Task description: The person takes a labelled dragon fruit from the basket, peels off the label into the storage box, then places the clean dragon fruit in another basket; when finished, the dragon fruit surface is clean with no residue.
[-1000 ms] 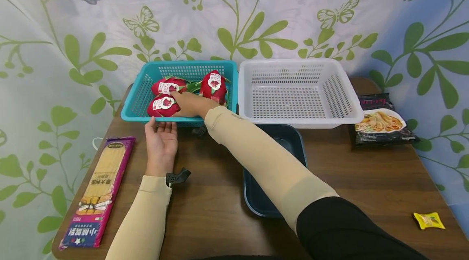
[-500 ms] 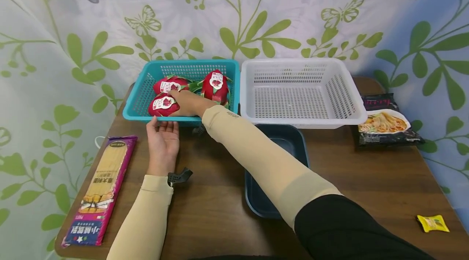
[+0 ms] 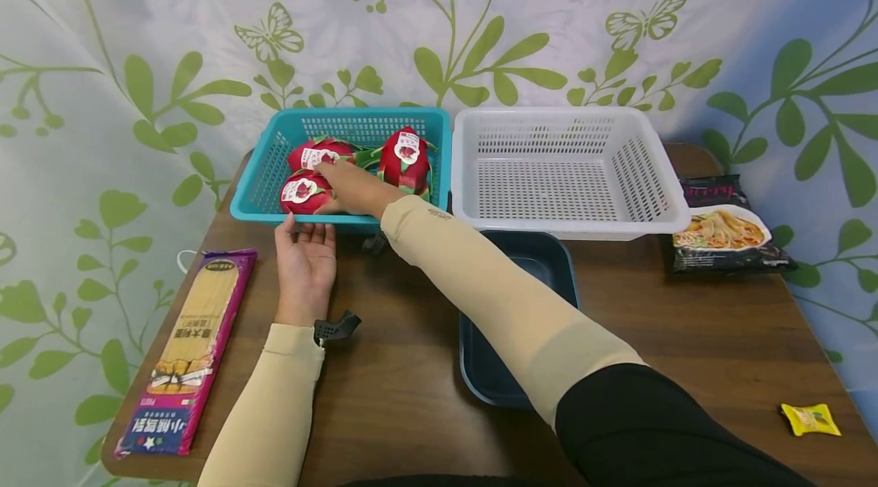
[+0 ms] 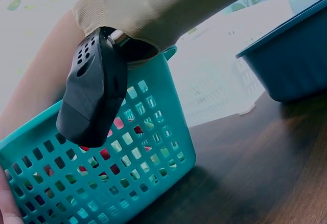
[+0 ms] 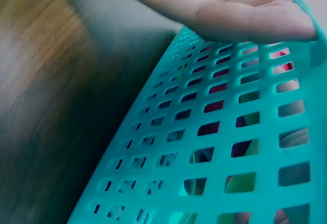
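Three red dragon fruits with white labels lie in a turquoise basket (image 3: 257, 186). My right hand (image 3: 357, 188) reaches over the front rim and holds the front-left dragon fruit (image 3: 299, 194), thumb and fingers at its right side. Behind that one is a second dragon fruit (image 3: 320, 152), partly covered by the fingers. The third dragon fruit (image 3: 406, 159) stands at the basket's right end. My left hand (image 3: 306, 271), palm up, touches the front rim with thumb and fingertips. The right wrist view shows this left hand (image 5: 245, 17) against the perforated wall. Part of the right fingers is hidden.
To the right stands a white basket (image 3: 569, 227). A dark blue tray (image 3: 480, 365) lies partly under the right forearm. A spaghetti packet (image 3: 192, 350) is at left, a black noodle packet (image 3: 727, 232) at far right, and a small yellow packet (image 3: 811, 420) near the front right.
The label on the held dragon fruit has shifted slightly left, as if the fruit turned a little. Both hands stay at the turquoise basket. The head view has shifted slightly.
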Demonstrator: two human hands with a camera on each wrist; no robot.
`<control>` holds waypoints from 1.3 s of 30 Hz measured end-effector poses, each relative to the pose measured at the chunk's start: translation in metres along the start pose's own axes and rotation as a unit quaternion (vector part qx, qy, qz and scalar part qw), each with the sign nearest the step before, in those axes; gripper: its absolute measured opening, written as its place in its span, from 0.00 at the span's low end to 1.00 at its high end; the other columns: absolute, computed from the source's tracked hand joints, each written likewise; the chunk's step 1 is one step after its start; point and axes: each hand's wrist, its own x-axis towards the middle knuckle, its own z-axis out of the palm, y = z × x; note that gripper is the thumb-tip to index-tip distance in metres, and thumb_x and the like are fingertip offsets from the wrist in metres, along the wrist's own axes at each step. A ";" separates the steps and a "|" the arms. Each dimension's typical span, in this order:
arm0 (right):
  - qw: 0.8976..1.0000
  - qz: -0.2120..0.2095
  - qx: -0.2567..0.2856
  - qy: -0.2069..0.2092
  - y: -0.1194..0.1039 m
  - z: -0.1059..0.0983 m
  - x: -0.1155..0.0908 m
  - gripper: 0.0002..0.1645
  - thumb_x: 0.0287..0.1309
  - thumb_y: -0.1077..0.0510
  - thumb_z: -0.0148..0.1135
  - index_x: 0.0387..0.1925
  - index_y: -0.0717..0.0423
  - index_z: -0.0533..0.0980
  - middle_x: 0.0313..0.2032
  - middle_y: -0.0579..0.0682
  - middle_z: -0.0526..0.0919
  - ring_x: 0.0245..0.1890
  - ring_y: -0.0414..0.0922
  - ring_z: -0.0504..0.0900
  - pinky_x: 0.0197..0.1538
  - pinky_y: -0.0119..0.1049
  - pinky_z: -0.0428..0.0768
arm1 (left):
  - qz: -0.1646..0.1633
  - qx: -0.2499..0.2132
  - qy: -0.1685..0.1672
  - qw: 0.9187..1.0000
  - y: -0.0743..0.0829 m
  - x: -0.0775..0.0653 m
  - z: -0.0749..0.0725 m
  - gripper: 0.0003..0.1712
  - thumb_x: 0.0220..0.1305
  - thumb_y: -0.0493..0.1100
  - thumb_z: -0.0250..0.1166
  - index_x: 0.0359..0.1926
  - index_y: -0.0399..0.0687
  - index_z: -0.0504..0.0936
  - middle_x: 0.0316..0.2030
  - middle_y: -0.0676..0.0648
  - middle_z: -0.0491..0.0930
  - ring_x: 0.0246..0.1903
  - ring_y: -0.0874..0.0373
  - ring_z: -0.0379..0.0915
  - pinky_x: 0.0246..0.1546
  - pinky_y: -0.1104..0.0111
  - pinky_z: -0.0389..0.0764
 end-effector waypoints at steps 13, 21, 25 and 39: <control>0.999 -0.004 0.042 0.031 0.000 -0.007 -0.006 0.52 0.69 0.31 0.62 0.83 0.49 0.57 0.74 0.53 0.66 0.71 0.46 0.64 0.66 0.35 0.73 | -0.004 -0.002 -0.001 1.000 0.001 0.000 0.000 0.12 0.80 0.46 0.59 0.52 0.44 0.68 0.38 0.45 0.73 0.38 0.53 0.74 0.45 0.65 0.84; 0.983 -0.033 0.148 0.102 0.004 -0.028 -0.019 0.50 0.68 0.33 0.65 0.81 0.50 0.60 0.66 0.52 0.70 0.65 0.44 0.68 0.54 0.29 0.78 | 0.001 -0.008 -0.006 1.000 0.000 -0.001 0.000 0.12 0.80 0.45 0.58 0.49 0.41 0.69 0.36 0.44 0.73 0.36 0.52 0.74 0.42 0.64 0.84; 0.977 -0.059 0.170 0.112 0.007 -0.044 -0.042 0.50 0.68 0.34 0.67 0.81 0.49 0.61 0.64 0.50 0.71 0.63 0.42 0.68 0.50 0.29 0.79 | -0.002 -0.008 -0.006 1.000 0.000 -0.001 -0.001 0.13 0.80 0.46 0.59 0.51 0.40 0.70 0.37 0.44 0.73 0.37 0.52 0.74 0.43 0.64 0.83; 0.968 -0.157 0.170 0.101 0.021 -0.041 -0.166 0.47 0.64 0.46 0.75 0.78 0.55 0.66 0.61 0.51 0.74 0.61 0.42 0.70 0.50 0.32 0.83 | -0.029 -0.022 -0.013 0.999 0.004 0.003 -0.006 0.15 0.81 0.45 0.57 0.58 0.41 0.69 0.42 0.44 0.76 0.46 0.53 0.77 0.52 0.66 0.81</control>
